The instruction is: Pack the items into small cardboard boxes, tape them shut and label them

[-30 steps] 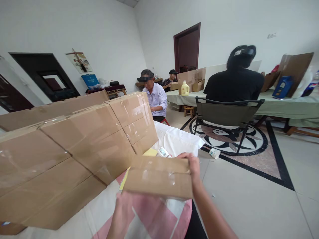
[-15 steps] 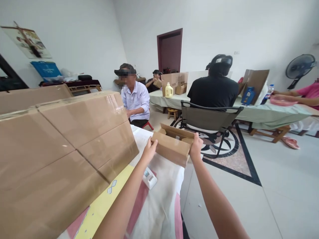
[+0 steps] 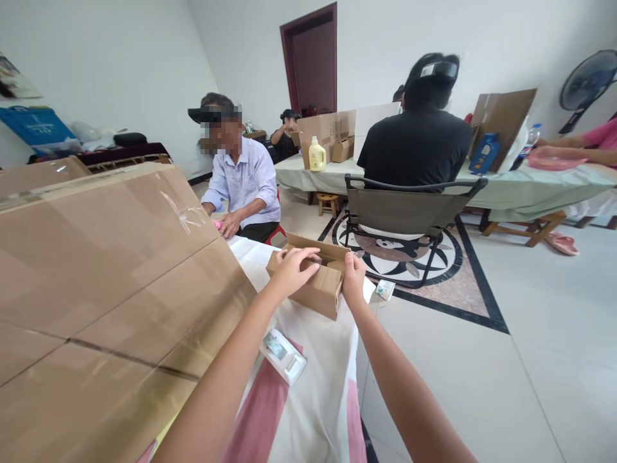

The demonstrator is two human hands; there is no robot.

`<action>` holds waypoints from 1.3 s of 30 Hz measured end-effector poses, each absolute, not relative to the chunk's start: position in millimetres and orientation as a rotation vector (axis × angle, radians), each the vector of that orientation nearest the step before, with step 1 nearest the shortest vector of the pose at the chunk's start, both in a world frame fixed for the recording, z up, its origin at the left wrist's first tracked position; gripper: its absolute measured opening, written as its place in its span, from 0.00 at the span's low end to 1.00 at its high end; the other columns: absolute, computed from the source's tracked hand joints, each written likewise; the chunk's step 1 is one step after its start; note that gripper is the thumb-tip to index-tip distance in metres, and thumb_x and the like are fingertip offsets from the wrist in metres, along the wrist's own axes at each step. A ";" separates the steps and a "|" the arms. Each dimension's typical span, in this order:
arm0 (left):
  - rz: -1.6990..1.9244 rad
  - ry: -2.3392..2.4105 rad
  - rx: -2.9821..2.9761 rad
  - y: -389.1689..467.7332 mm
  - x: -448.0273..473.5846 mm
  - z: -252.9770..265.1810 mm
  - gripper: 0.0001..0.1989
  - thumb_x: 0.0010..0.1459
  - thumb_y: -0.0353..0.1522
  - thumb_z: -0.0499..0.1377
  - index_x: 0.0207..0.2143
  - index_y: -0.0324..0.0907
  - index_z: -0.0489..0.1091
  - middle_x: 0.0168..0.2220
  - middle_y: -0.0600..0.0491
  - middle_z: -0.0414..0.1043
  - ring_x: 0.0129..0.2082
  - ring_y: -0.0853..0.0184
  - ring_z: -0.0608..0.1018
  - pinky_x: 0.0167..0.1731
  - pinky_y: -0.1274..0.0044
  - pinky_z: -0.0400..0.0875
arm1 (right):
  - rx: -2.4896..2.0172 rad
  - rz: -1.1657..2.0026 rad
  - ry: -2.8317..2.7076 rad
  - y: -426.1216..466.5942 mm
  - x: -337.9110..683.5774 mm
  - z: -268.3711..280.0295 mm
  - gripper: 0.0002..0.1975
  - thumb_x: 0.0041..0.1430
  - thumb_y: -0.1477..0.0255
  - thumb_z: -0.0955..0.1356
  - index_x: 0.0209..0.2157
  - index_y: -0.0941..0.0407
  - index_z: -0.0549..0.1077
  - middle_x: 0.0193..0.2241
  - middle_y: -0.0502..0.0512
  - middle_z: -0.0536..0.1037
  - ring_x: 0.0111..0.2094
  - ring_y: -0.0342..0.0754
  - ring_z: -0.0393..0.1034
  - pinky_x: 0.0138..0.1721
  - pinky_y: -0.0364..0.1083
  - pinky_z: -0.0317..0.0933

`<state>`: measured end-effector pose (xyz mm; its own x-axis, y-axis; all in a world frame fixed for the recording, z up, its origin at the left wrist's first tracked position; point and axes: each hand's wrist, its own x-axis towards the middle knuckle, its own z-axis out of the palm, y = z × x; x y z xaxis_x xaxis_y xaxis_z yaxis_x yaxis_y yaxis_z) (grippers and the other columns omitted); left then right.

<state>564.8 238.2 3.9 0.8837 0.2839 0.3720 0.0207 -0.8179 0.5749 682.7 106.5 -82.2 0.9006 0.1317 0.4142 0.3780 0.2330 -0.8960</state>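
A small brown cardboard box [image 3: 315,292] rests at the far end of the cloth-covered table, its top open. Wrapped round the box's right end, my right hand [image 3: 354,278] grips it with the thumb on top. My left hand [image 3: 293,271] lies over the left part of the opening, palm down, its fingers curved and apart from the thumb. Part of the box's inside is hidden under that hand. Nearer to me, a white object with a bluish panel [image 3: 283,355] lies on the cloth beside my left forearm.
Large taped cardboard boxes [image 3: 110,276] stand along the left. A small white packet [image 3: 384,289] shows just past the table's right edge. A person in a light shirt [image 3: 248,180] sits beyond the table. Behind the box is a folding chair [image 3: 409,209] with a person in black [image 3: 419,138].
My left hand has shifted from the box's left end onto its open top. My right hand keeps hold of the right end. The camera view has tipped downward.
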 end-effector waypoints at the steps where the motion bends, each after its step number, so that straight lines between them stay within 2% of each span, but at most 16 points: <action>1: 0.599 0.199 2.465 237.7 567.6 5.5 0.17 0.62 0.35 0.59 0.53 0.53 0.73 0.43 0.56 0.82 0.52 0.59 0.76 0.64 0.57 0.53 | -1.343 -0.186 -0.471 105.8 682.5 -81.9 0.23 0.66 0.52 0.62 0.33 0.58 0.74 0.31 0.54 0.76 0.34 0.49 0.68 0.38 0.46 0.62; 3: 0.626 0.183 2.451 236.6 570.4 6.6 0.16 0.62 0.34 0.58 0.53 0.51 0.73 0.41 0.56 0.83 0.49 0.60 0.78 0.62 0.60 0.56 | -1.367 -0.216 -0.549 104.0 683.6 -81.5 0.22 0.68 0.55 0.62 0.48 0.57 0.75 0.44 0.59 0.78 0.47 0.52 0.70 0.49 0.49 0.64; 5: 0.683 0.187 2.436 236.4 569.6 5.4 0.14 0.62 0.33 0.59 0.50 0.51 0.74 0.40 0.56 0.83 0.49 0.60 0.77 0.60 0.61 0.58 | -1.408 -0.264 -0.695 101.8 686.7 -80.8 0.22 0.69 0.59 0.61 0.56 0.55 0.72 0.53 0.62 0.75 0.56 0.54 0.68 0.58 0.54 0.61; 10: 0.809 0.186 2.385 240.6 560.8 -3.1 0.10 0.64 0.36 0.59 0.46 0.49 0.76 0.41 0.53 0.82 0.48 0.60 0.78 0.59 0.62 0.61 | -1.465 -0.331 -1.071 93.2 694.9 -75.9 0.15 0.69 0.69 0.61 0.47 0.53 0.78 0.56 0.63 0.72 0.58 0.55 0.66 0.61 0.56 0.59; 14: 0.820 0.165 2.359 246.9 562.5 -11.7 0.10 0.63 0.37 0.61 0.46 0.49 0.77 0.40 0.52 0.82 0.46 0.60 0.79 0.60 0.62 0.62 | -1.400 -0.211 -1.232 88.2 693.1 -74.9 0.19 0.65 0.78 0.59 0.45 0.53 0.79 0.51 0.60 0.77 0.55 0.53 0.68 0.59 0.56 0.61; 17: 0.767 0.151 2.351 250.0 571.7 -16.6 0.11 0.62 0.36 0.61 0.47 0.48 0.77 0.39 0.52 0.82 0.46 0.60 0.79 0.57 0.64 0.65 | -1.361 -0.184 -1.206 88.9 692.1 -77.8 0.20 0.62 0.80 0.59 0.43 0.52 0.80 0.47 0.57 0.80 0.51 0.54 0.70 0.56 0.57 0.62; 21: 0.681 0.138 2.365 251.9 581.5 -19.6 0.13 0.61 0.35 0.61 0.48 0.49 0.77 0.39 0.52 0.82 0.48 0.59 0.78 0.56 0.65 0.66 | -1.358 -0.192 -1.154 91.4 693.4 -82.0 0.20 0.61 0.80 0.59 0.42 0.52 0.80 0.46 0.57 0.80 0.51 0.54 0.70 0.56 0.58 0.62; 24: 0.641 0.132 2.373 255.4 583.9 -22.7 0.15 0.60 0.35 0.61 0.50 0.49 0.76 0.44 0.52 0.81 0.49 0.59 0.78 0.57 0.64 0.66 | -1.370 -0.193 -1.143 91.3 692.8 -82.7 0.19 0.61 0.80 0.60 0.40 0.52 0.80 0.46 0.57 0.80 0.50 0.54 0.71 0.56 0.57 0.62; 26: 0.619 0.127 2.370 259.1 585.6 -26.1 0.16 0.59 0.35 0.61 0.50 0.48 0.75 0.46 0.51 0.80 0.48 0.60 0.78 0.55 0.66 0.68 | -1.383 -0.192 -1.153 90.8 692.0 -82.3 0.19 0.60 0.80 0.60 0.39 0.52 0.81 0.46 0.57 0.81 0.50 0.53 0.71 0.55 0.57 0.63; 29: 0.566 0.117 2.377 264.0 590.1 -30.8 0.16 0.59 0.34 0.61 0.50 0.45 0.75 0.42 0.51 0.80 0.42 0.62 0.80 0.49 0.69 0.73 | -1.404 -0.190 -1.171 90.7 692.6 -82.1 0.19 0.59 0.80 0.61 0.39 0.52 0.81 0.46 0.56 0.81 0.50 0.53 0.71 0.56 0.57 0.63; 31: 0.529 0.127 2.402 265.1 593.4 -31.9 0.15 0.59 0.33 0.61 0.49 0.45 0.76 0.42 0.51 0.80 0.42 0.63 0.80 0.48 0.70 0.73 | -1.416 -0.185 -1.180 91.0 694.9 -81.7 0.18 0.58 0.80 0.61 0.38 0.52 0.80 0.46 0.57 0.81 0.51 0.53 0.71 0.56 0.57 0.63; 33: 0.505 0.153 2.444 264.3 595.5 -30.9 0.14 0.59 0.32 0.62 0.48 0.45 0.76 0.48 0.50 0.78 0.46 0.61 0.79 0.52 0.67 0.72 | -1.424 -0.169 -1.200 90.3 697.5 -80.3 0.17 0.59 0.79 0.61 0.37 0.53 0.80 0.45 0.57 0.80 0.50 0.54 0.71 0.56 0.57 0.63; 36: 0.477 0.215 2.518 260.7 595.5 -26.9 0.14 0.60 0.35 0.64 0.48 0.43 0.75 0.58 0.47 0.72 0.57 0.56 0.73 0.60 0.57 0.65 | -1.434 -0.131 -1.262 84.7 697.5 -76.1 0.16 0.61 0.76 0.60 0.38 0.53 0.79 0.47 0.58 0.79 0.51 0.54 0.71 0.56 0.57 0.63; 39: 0.442 0.276 2.570 256.2 592.9 -22.2 0.16 0.62 0.38 0.64 0.50 0.43 0.74 0.61 0.46 0.69 0.61 0.54 0.70 0.63 0.52 0.61 | -1.465 -0.118 -1.332 73.8 689.2 -73.4 0.14 0.66 0.68 0.61 0.43 0.53 0.78 0.53 0.60 0.76 0.55 0.57 0.69 0.58 0.59 0.61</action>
